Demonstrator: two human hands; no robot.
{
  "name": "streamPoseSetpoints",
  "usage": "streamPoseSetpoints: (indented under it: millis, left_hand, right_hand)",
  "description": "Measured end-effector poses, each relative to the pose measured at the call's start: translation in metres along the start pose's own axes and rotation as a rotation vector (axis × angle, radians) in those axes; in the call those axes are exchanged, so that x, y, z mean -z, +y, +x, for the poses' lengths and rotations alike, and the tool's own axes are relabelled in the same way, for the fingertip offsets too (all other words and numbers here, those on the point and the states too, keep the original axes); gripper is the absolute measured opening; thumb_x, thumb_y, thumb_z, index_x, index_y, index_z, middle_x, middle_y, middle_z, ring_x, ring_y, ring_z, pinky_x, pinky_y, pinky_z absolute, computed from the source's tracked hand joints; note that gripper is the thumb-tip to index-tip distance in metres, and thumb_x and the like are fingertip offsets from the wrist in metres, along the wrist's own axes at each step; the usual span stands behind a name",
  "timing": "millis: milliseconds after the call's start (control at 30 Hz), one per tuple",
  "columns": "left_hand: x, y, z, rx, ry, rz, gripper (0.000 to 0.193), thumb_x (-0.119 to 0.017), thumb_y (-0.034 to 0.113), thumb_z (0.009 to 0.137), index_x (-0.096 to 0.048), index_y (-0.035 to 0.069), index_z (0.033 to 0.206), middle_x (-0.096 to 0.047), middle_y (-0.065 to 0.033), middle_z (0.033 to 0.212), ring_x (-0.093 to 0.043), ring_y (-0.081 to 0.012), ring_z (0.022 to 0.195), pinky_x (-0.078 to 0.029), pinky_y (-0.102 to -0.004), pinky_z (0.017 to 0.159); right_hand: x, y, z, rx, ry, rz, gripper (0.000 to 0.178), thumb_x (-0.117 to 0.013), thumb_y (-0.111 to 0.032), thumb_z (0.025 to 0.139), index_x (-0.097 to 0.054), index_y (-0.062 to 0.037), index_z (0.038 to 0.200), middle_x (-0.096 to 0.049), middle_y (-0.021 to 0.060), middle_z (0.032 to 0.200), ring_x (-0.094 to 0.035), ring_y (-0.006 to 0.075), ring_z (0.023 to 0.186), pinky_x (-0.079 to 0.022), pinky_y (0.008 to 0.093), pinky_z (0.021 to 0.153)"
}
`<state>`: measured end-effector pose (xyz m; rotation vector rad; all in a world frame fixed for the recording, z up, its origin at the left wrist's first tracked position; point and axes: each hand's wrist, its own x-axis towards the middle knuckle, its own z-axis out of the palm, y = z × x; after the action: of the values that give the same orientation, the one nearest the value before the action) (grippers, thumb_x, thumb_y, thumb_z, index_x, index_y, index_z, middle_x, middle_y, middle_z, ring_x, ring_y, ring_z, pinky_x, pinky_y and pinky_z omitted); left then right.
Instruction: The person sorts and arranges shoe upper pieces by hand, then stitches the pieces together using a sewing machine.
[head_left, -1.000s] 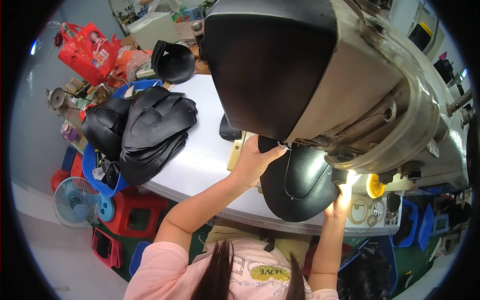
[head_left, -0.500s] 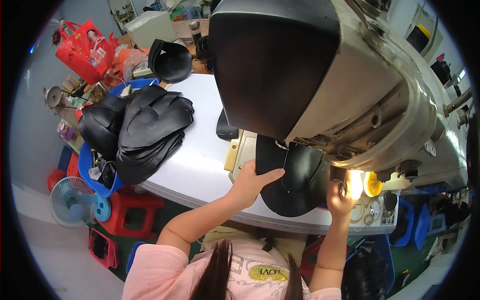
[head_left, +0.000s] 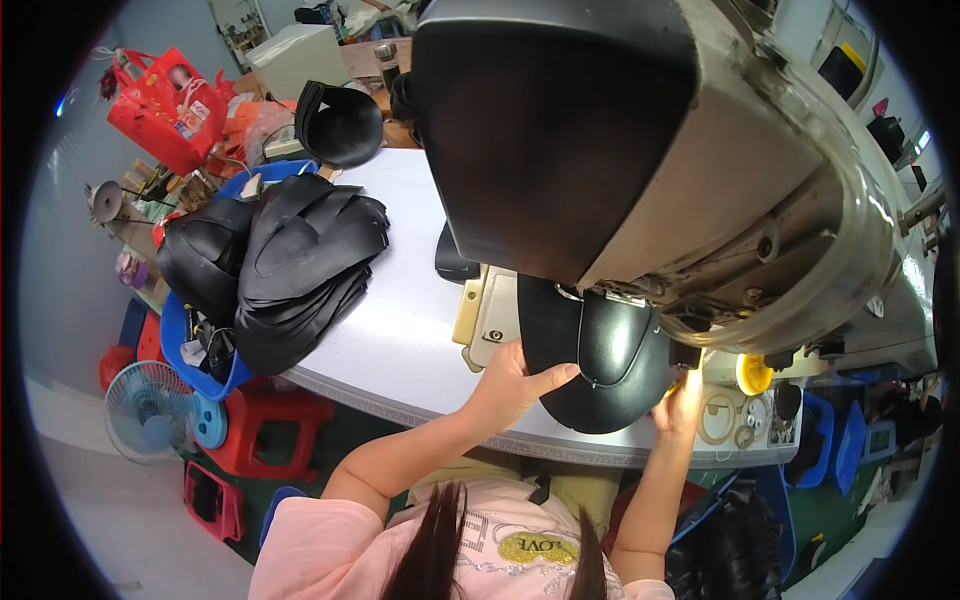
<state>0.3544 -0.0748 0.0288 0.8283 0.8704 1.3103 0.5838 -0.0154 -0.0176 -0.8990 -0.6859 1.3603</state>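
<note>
A black leather shoe upper (head_left: 611,406) lies under the head of a large sewing machine (head_left: 560,140), its rounded end towards me. A raised seam outlines a tongue-shaped panel in its middle. My left hand (head_left: 508,392) grips the left edge, thumb on top near the seam and fingers mostly hidden beneath. At the right edge my right hand (head_left: 681,402) is closed on the upper, its fingertips partly covered by the machine. The machine head hides the needle area and the far end of the upper.
Left on the white table (head_left: 400,340) is a pile of black leather pieces (head_left: 310,260), partly over a blue basket (head_left: 215,375). A yellow disc (head_left: 753,374) and small rings sit right of the machine. Red stools (head_left: 265,430) and a fan (head_left: 150,415) stand below left.
My right hand has come down from beside the bright lamp to the upper's right edge. The upper has shifted slightly right and turned, my left hand moving with it. The lamp's glare is mostly hidden.
</note>
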Motion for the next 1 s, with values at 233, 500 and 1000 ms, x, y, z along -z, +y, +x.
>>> streamPoseSetpoints:
  millis: [233,500,1000]
  left_hand:
    - [0.000,0.003,0.002,-0.005,0.008,-0.024,0.020,-0.061,0.003,0.078,-0.057,-0.003,0.097,-0.062,-0.0066,0.091,-0.057,-0.0105,0.082,-0.045,-0.0245,0.075]
    - [-0.006,0.010,-0.001,0.075,0.025,-0.013,0.014,-0.061,0.005,0.077,-0.058,-0.002,0.089,-0.061,-0.0042,0.082,-0.056,-0.0085,0.070,-0.045,-0.0196,0.061]
    - [-0.005,0.008,0.013,0.054,0.013,-0.244,0.020,-0.062,0.013,0.079,-0.056,0.001,0.093,-0.059,-0.0044,0.085,-0.055,-0.0104,0.078,-0.046,-0.0255,0.070]
  right_hand:
    - [-0.020,-0.014,-0.002,-0.090,-0.179,0.180,0.019,-0.043,-0.015,0.090,-0.049,-0.0089,0.107,-0.058,0.0018,0.084,-0.041,0.0024,0.044,-0.032,0.0130,0.034]
    - [-0.030,-0.019,0.002,-0.018,-0.017,0.101,0.019,-0.044,-0.015,0.090,-0.048,-0.0082,0.107,-0.059,0.0027,0.083,-0.046,0.0023,0.046,-0.035,0.0129,0.034]
    - [-0.021,-0.022,0.023,-0.235,-0.122,0.231,0.019,-0.050,-0.015,0.086,-0.053,-0.0065,0.103,-0.061,0.0059,0.086,-0.046,0.0053,0.045,-0.037,0.0147,0.036]
